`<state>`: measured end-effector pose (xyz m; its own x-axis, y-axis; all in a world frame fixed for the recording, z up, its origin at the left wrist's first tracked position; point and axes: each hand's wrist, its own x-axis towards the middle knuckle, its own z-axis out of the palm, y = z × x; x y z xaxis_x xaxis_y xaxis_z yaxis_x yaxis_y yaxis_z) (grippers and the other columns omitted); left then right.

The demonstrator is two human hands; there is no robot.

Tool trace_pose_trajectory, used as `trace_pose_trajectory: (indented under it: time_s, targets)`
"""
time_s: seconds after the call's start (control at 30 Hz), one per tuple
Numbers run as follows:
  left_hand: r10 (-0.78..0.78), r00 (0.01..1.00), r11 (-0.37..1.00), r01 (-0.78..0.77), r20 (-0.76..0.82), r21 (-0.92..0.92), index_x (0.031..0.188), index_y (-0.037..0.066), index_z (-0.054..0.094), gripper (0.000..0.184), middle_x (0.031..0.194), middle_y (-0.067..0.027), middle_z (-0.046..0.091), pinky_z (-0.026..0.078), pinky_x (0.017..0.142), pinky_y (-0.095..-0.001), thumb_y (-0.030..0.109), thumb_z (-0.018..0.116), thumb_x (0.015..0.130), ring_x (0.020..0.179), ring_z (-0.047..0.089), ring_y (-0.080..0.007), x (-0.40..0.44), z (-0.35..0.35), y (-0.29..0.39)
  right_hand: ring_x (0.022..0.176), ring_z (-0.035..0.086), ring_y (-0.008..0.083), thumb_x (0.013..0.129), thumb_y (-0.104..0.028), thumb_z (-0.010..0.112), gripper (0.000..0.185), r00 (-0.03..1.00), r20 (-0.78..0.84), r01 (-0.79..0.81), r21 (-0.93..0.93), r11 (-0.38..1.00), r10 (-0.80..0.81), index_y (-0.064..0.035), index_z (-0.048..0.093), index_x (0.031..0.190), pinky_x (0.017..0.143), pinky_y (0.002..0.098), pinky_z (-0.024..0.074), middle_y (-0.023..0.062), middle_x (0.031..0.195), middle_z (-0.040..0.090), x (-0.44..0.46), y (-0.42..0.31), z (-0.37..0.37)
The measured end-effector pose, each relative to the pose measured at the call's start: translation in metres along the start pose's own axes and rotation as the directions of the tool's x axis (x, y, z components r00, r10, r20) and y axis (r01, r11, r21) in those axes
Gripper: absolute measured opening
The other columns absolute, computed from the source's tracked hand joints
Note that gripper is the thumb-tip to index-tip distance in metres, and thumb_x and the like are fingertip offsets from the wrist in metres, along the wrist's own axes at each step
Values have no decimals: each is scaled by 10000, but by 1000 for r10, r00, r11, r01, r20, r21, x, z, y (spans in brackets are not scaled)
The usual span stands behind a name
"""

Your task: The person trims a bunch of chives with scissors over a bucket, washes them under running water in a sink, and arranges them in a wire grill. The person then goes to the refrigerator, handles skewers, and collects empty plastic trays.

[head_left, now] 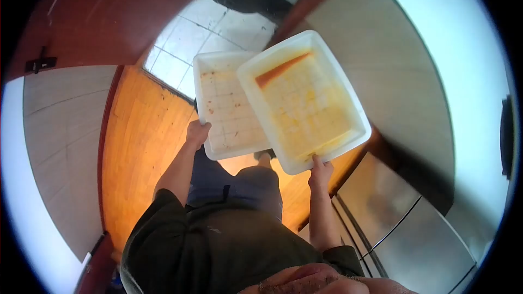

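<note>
My left hand [198,133] grips the left edge of a white plastic tray [226,130] with small reddish-brown specks scattered over its bottom. My right hand [321,171] is closed on the near edge of a second white plastic tray [305,106], its thumb over the rim. Yellow residue stains this tray, and a reddish-orange streak lies in its far left corner. The right tray is tilted and overlaps the right part of the left one. Both are held out in front of my body, above the floor. Fingers under the rims are hidden.
An orange wood-look floor [136,152] meets white tiles [182,38] at a dark threshold. A dark red door [109,16] with a black latch stands at upper left. Walls rise on both sides. A metallic appliance or cabinet [403,218] is at lower right.
</note>
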<state>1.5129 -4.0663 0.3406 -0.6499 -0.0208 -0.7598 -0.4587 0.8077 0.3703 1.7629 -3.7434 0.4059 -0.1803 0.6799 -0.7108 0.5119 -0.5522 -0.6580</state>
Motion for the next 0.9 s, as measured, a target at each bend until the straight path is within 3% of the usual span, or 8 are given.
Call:
trace_pose_trajectory:
  time_s: [0.2,0.27,0.33,0.43,0.63,0.67,0.8,0.9]
  targets:
    - [236,971,970,-234,-30,70,928,-53,661,387,907,-277,652,504,773,-456,279,559,757,881,632,-418,77,-106,28,823,602,169,817,-97,634,336,998,65,16,-2,1000,-15,120,577,1067,611,282,479,101,961,618,-11,-92,151]
    - [68,994,995,-74,83,69,900,-45,668,396,917,-282,647,500,804,-457,305,553,752,902,623,-423,100,-195,58,783,602,174,808,-123,641,349,993,121,9,-141,990,8,115,573,1055,590,287,477,101,935,614,-23,-122,216]
    - [389,921,890,-382,23,250,873,-50,668,412,904,-285,645,505,806,-450,326,553,748,902,627,-420,158,-193,48,732,598,177,800,-143,647,344,989,139,67,-133,989,-48,107,577,1026,571,291,474,100,896,612,-9,-158,254]
    - [286,957,956,-282,-45,78,864,-67,662,421,886,-288,646,511,795,-447,322,552,748,887,632,-418,159,-246,104,658,592,181,788,-156,651,317,959,176,228,-5,974,-223,97,594,970,552,301,472,100,827,613,-15,-199,321]
    - [330,941,944,-329,-78,28,882,-80,660,444,896,-282,650,507,794,-438,332,560,752,891,636,-401,228,-287,255,618,591,187,750,-152,665,294,966,176,202,-54,978,-190,86,619,916,515,326,469,95,761,612,49,-321,410]
    - [343,935,939,-342,-88,29,883,-80,660,444,896,-281,651,507,791,-438,332,561,752,890,636,-400,245,-289,280,710,615,228,765,-178,655,389,952,235,213,-48,976,-196,96,589,1033,589,354,514,137,892,623,83,-328,421]
    - [343,924,931,-358,-167,-72,856,-81,661,425,904,-282,648,504,777,-436,320,564,752,888,635,-395,301,-302,384,651,593,191,720,-176,683,279,899,254,369,-2,929,-357,63,623,852,531,356,476,83,769,623,148,-396,469]
    - [567,808,806,-505,-157,311,828,-72,664,392,874,-283,647,507,764,-428,304,577,756,868,643,-394,361,-306,469,663,591,197,727,-186,691,280,958,140,237,111,965,-251,53,614,852,513,355,463,82,767,619,181,-477,494]
